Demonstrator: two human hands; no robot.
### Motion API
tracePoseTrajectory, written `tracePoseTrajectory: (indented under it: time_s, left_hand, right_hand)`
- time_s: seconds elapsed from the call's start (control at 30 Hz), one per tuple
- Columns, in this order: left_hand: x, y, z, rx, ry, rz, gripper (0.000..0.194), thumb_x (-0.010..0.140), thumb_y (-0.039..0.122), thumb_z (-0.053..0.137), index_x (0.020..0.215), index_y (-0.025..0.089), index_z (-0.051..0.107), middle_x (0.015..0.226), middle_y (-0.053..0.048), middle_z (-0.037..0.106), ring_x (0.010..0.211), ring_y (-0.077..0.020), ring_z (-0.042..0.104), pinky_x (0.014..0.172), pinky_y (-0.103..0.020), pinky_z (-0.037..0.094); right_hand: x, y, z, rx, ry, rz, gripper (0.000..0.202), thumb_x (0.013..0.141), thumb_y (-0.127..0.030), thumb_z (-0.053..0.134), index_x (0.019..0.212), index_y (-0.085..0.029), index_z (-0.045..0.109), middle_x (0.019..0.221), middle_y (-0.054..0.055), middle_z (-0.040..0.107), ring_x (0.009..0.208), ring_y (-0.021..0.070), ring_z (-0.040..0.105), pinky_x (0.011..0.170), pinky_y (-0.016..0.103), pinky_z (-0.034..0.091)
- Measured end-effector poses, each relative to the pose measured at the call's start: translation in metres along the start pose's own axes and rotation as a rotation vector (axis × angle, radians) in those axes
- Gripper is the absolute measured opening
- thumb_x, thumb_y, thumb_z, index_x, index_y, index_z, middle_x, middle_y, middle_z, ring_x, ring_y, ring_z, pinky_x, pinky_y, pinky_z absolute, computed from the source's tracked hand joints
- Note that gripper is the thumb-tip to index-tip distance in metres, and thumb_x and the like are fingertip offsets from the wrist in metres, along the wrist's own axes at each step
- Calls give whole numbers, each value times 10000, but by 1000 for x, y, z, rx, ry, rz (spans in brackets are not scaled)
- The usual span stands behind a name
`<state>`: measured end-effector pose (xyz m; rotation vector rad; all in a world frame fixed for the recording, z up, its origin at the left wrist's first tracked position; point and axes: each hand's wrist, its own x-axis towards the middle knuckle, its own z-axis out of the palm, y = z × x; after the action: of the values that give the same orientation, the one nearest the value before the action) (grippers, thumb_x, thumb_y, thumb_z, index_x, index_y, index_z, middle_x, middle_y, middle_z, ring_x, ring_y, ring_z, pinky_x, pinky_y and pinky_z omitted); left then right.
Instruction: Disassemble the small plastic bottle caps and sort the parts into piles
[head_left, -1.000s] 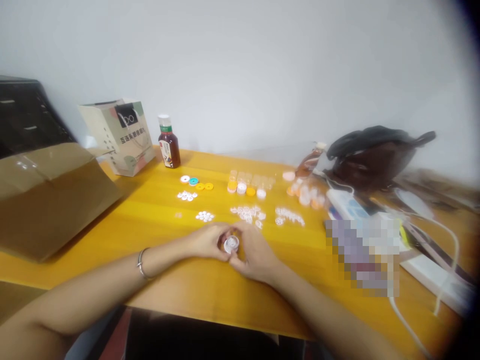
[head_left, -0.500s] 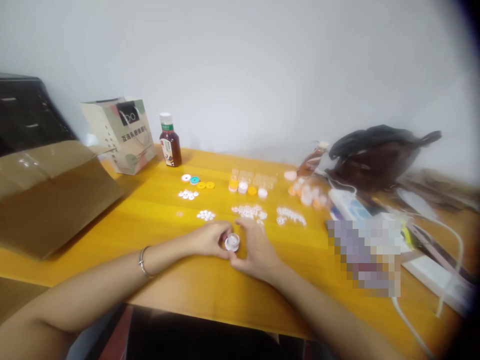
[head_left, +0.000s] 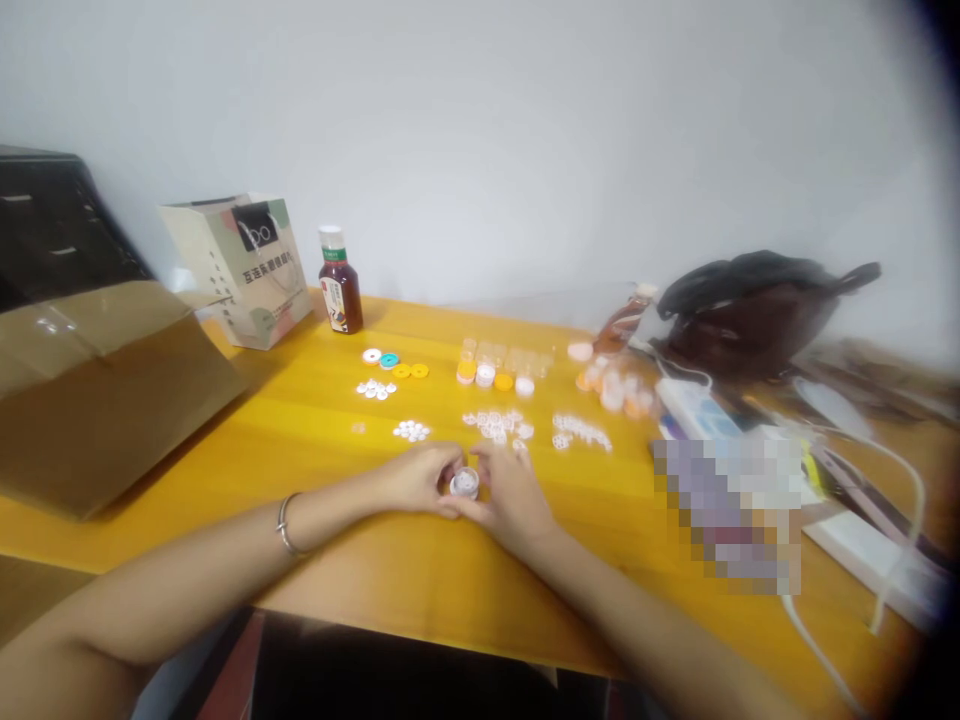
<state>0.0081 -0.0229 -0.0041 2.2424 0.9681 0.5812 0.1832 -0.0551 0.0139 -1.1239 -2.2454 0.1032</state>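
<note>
Near the front of the table, a small round clear-and-white jar (head_left: pixel 465 484) stands between my two hands. My left hand (head_left: pixel 421 478) grips it from the left with curled fingers. My right hand (head_left: pixel 516 500) curves round its right side, thumb along the near edge and index finger at the far edge. Just beyond lie a cluster of small white discs (head_left: pixel 412 431), a group of clear-white perforated discs (head_left: pixel 498 426) and another such group (head_left: pixel 582 433). Farther back are yellow ring caps (head_left: pixel 411 371), a teal cap (head_left: pixel 388 361) and small white pieces (head_left: pixel 376 389).
Clear cups and lids (head_left: pixel 495 372) stand in rows at the back, with a blurred pile of jars (head_left: pixel 615 385) to their right. A drink bottle (head_left: pixel 340 282), a paper bag (head_left: pixel 262 265) and a cardboard box (head_left: pixel 112 390) occupy the left. Cables, a power strip (head_left: pixel 874 565) and a dark bag (head_left: pixel 750 315) crowd the right.
My right hand has closed in on the jar, its thumb sliding left along the near side and its fingers nearer the rim. My left hand and the jar have hardly moved.
</note>
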Motion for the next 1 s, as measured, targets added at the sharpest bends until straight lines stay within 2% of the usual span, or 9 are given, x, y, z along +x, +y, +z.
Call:
tracePoseTrajectory:
  time_s: [0.13, 0.3, 0.43, 0.5, 0.6, 0.7, 0.8, 0.9, 1.0]
  left_hand:
    - [0, 2, -1, -1, -18, 7, 270, 582, 271, 680, 726, 160, 481, 685, 22, 516, 606, -114, 450, 538, -213, 299]
    - [-1, 2, -1, 15, 4, -8, 302, 558, 263, 702, 694, 160, 452, 658, 31, 504, 581, -108, 436, 512, -209, 289]
    - [-1, 1, -1, -1, -34, 12, 258, 594, 255, 678, 748, 154, 496, 705, 20, 532, 615, -116, 462, 542, -220, 312]
    - [0, 1, -1, -8, -40, 18, 273, 591, 267, 684, 756, 153, 499, 719, 17, 534, 627, -119, 467, 547, -221, 317]
    - [0, 1, -2, 2, -12, 8, 295, 561, 258, 702, 712, 157, 470, 679, 30, 508, 599, -110, 446, 523, -211, 297]
    - [-1, 2, -2, 0, -13, 12, 269, 573, 240, 690, 726, 157, 484, 686, 28, 516, 606, -112, 451, 535, -214, 306]
    - [0, 4, -3, -32, -38, 31, 300, 586, 250, 694, 814, 155, 523, 737, 16, 548, 639, -125, 479, 561, -222, 331]
    - [1, 3, -2, -28, -26, 34, 315, 572, 245, 704, 812, 155, 521, 711, 25, 534, 609, -117, 466, 538, -217, 318]
    - [1, 2, -2, 1, -11, 20, 271, 573, 234, 692, 761, 154, 514, 689, 26, 523, 599, -115, 455, 534, -215, 314]
  right_hand:
    - [0, -2, 0, 15, -63, -27, 256, 690, -265, 580, 924, -202, 498, 851, 41, 601, 798, 220, 547, 732, 358, 364]
    - [0, -2, 0, -3, -8, 22, 440, 645, -403, 644, 981, -175, 474, 894, 91, 593, 817, 254, 539, 732, 385, 368]
    - [0, -2, 2, 31, -68, 44, 233, 713, -293, 596, 898, -196, 492, 789, 35, 614, 738, 211, 556, 737, 369, 362]
    - [0, -3, 2, 29, -72, 5, 300, 664, -265, 608, 928, -187, 488, 854, 48, 607, 785, 223, 553, 742, 369, 364]
    - [1, -3, 1, 2, -32, 10, 412, 634, -349, 644, 964, -170, 474, 885, 81, 596, 799, 245, 549, 721, 372, 373]
    - [1, -3, 1, 14, -47, 38, 258, 711, -332, 600, 895, -194, 486, 779, 46, 616, 715, 218, 561, 712, 364, 371]
    - [2, -3, -1, 28, -102, -16, 236, 680, -225, 578, 900, -201, 496, 828, 44, 622, 758, 221, 568, 746, 369, 366]
    - [2, -4, -2, 23, -92, -25, 346, 641, -288, 615, 948, -187, 491, 884, 73, 614, 789, 245, 563, 730, 371, 376]
    - [2, -3, -1, 27, -71, 10, 265, 707, -345, 602, 898, -190, 503, 795, 50, 628, 721, 224, 573, 703, 356, 381]
